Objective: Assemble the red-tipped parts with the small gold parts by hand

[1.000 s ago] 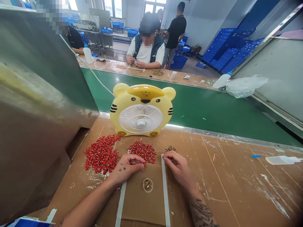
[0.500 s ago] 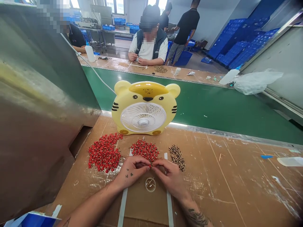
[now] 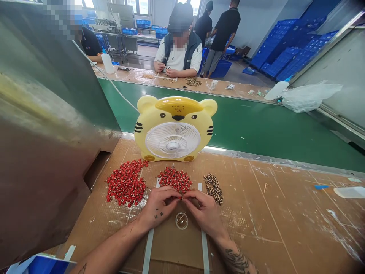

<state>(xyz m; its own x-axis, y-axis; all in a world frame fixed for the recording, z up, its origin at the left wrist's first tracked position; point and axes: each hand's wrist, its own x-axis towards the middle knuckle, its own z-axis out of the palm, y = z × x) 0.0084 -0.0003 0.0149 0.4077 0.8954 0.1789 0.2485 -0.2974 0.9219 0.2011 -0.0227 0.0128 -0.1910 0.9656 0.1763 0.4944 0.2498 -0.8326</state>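
My left hand (image 3: pixel 161 205) and my right hand (image 3: pixel 203 209) meet fingertip to fingertip over the work area, both closed in a pinch. Between the tips shows a bit of a small red piece (image 3: pixel 181 197), mostly covered by my fingers. Just beyond them lies a pile of small red pieces (image 3: pixel 174 179) with pale and dark ends. A bigger red pile (image 3: pixel 125 184) spreads to the left. To the right is a heap of small black-and-gold beads (image 3: pixel 213 188). Below my hands stands a round clear dish (image 3: pixel 181 221) with a thin stick leaning in it.
A yellow animal-faced fan (image 3: pixel 173 129) stands behind the piles. At left rises a large metal housing (image 3: pixel 51 125). Beyond the green belt (image 3: pixel 256 125), a co-worker (image 3: pixel 178 53) sits handling small parts. White tape strips (image 3: pixel 204 247) flank the dish on the cardboard-covered table (image 3: pixel 270 220).
My hands stay pinched together, with only a slight shift of the fingers. The view has tilted a little. In the background, one standing person has moved.
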